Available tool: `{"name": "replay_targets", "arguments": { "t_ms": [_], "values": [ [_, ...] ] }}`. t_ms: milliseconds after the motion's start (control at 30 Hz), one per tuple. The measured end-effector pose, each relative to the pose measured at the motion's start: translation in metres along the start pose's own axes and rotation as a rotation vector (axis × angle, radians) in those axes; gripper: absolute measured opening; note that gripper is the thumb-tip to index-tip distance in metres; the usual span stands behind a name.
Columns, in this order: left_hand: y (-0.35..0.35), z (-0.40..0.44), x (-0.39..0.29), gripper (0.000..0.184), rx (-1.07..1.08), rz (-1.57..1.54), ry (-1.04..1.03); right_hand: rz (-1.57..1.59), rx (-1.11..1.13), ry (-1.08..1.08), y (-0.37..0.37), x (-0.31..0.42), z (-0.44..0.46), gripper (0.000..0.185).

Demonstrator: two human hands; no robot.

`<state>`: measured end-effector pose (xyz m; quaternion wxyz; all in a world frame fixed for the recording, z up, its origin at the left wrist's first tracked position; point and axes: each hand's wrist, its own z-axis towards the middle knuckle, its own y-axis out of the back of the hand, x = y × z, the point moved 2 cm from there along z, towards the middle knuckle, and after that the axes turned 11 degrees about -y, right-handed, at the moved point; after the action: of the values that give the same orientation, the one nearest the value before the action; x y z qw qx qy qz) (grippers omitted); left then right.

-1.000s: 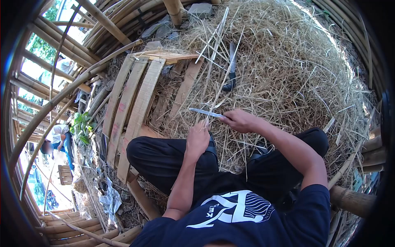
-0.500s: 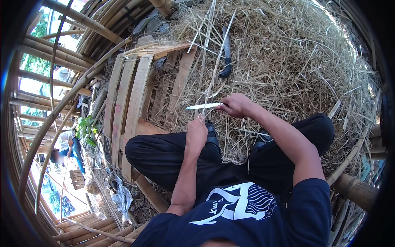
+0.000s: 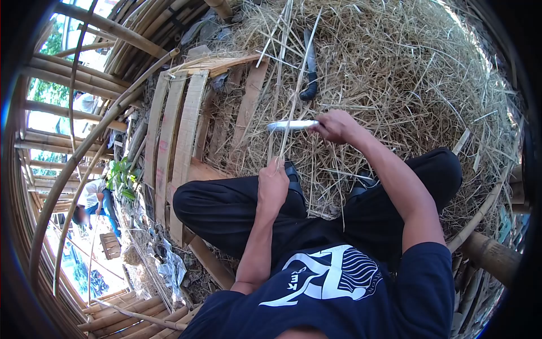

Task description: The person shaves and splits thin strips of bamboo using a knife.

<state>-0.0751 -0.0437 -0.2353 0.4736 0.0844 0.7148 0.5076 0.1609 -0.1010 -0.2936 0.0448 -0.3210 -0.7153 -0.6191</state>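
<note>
My left hand [image 3: 273, 183] is closed around the near end of thin bamboo strips [image 3: 296, 93], which stretch away from me over the straw. In my right hand [image 3: 336, 126] is the handle of a knife [image 3: 292, 125], its bright blade pointing left and lying across the strips a little beyond my left hand. The blade is somewhat blurred. Farther off, a larger blade with a dark curved handle, a machete [image 3: 310, 79], lies on the straw just right of the strips. My fingers hide the knife's handle.
Dry straw and shavings [image 3: 395, 73] cover the ground ahead and to the right. A wooden pallet [image 3: 179, 124] lies on the left. Bamboo poles [image 3: 84, 116] form a wall at far left; beyond it a person [image 3: 96, 198] bends over. A thick bamboo pole [image 3: 491, 257] is at right.
My right hand and the knife have moved away from me along the strips and slightly right. My left hand keeps its hold, a little lower and to the right.
</note>
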Motion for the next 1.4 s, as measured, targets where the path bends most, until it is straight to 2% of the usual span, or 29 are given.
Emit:
{"name": "replay_targets", "arguments": {
  "t_ms": [67, 133, 233, 300, 367, 433, 467, 500, 567, 633, 667, 767, 900, 1033, 1167, 1200, 1233, 1300, 1400],
  "values": [
    [-0.002, -0.005, -0.001, 0.014, -0.007, 0.004, -0.013, 0.072, -0.009, -0.118, 0.004, -0.008, 0.0, 0.047],
    [-0.001, -0.012, -0.003, 0.019, -0.079, 0.005, -0.117, 0.072, -0.052, -0.075, 0.005, -0.011, 0.0, 0.048],
    [0.008, -0.017, -0.006, 0.02, -0.051, 0.011, -0.03, 0.049, -0.112, -0.042, 0.009, -0.005, -0.004, 0.051],
    [0.016, -0.019, -0.002, 0.022, -0.071, -0.01, -0.017, 0.075, -0.054, -0.063, 0.017, 0.013, -0.011, 0.053],
    [0.024, -0.018, 0.002, 0.023, -0.093, -0.028, 0.002, 0.297, 0.144, -0.119, 0.007, 0.027, -0.014, 0.061],
    [0.031, -0.015, 0.003, 0.026, -0.032, -0.052, 0.008, 0.556, 0.23, -0.126, -0.011, 0.032, -0.017, 0.062],
    [0.032, -0.015, 0.002, 0.028, -0.041, -0.042, -0.008, 0.556, 0.234, -0.125, -0.017, 0.034, -0.019, 0.062],
    [0.033, -0.015, 0.002, 0.028, -0.043, -0.044, -0.008, 0.758, 0.372, -0.22, -0.021, 0.036, -0.022, 0.062],
    [0.033, -0.013, 0.002, 0.028, -0.033, -0.073, -0.005, 0.954, 0.508, -0.318, -0.022, 0.042, -0.031, 0.061],
    [0.031, -0.01, 0.004, 0.028, -0.024, -0.084, -0.021, 0.379, 0.203, -0.061, 0.006, 0.066, -0.045, 0.059],
    [0.03, -0.008, 0.005, 0.027, -0.014, -0.091, -0.034, 0.255, 0.108, 0.001, 0.006, 0.074, -0.051, 0.056],
    [0.029, -0.006, 0.002, 0.028, 0.048, -0.174, 0.03, 0.347, 0.081, -0.034, -0.005, 0.077, -0.048, 0.055],
    [0.02, -0.007, 0.011, 0.031, 0.052, -0.213, 0.059, 0.296, 0.012, 0.002, -0.017, 0.057, -0.033, 0.056],
    [0.014, -0.008, 0.006, 0.03, 0.054, -0.184, 0.062, 0.197, 0.094, -0.072, -0.009, 0.035, -0.02, 0.058],
    [0.009, -0.013, 0.007, 0.029, 0.082, -0.172, 0.098, 0.122, 0.062, -0.036, -0.012, 0.027, -0.017, 0.06],
    [0.006, -0.016, 0.006, 0.029, 0.087, -0.173, 0.103, 0.281, 0.105, -0.224, -0.011, 0.015, -0.009, 0.06],
    [0.004, -0.021, 0.005, 0.029, 0.091, -0.17, 0.093, 0.058, 0.079, -0.141, 0.003, 0.008, -0.012, 0.06],
    [0.007, -0.026, 0.006, 0.029, 0.094, -0.159, 0.091, 0.071, -0.022, -0.081, 0.0, 0.006, -0.009, 0.062],
    [0.019, -0.022, 0.0, 0.03, 0.078, -0.188, 0.079, 0.109, -0.026, -0.062, -0.003, 0.011, -0.008, 0.066]
  ]
}}
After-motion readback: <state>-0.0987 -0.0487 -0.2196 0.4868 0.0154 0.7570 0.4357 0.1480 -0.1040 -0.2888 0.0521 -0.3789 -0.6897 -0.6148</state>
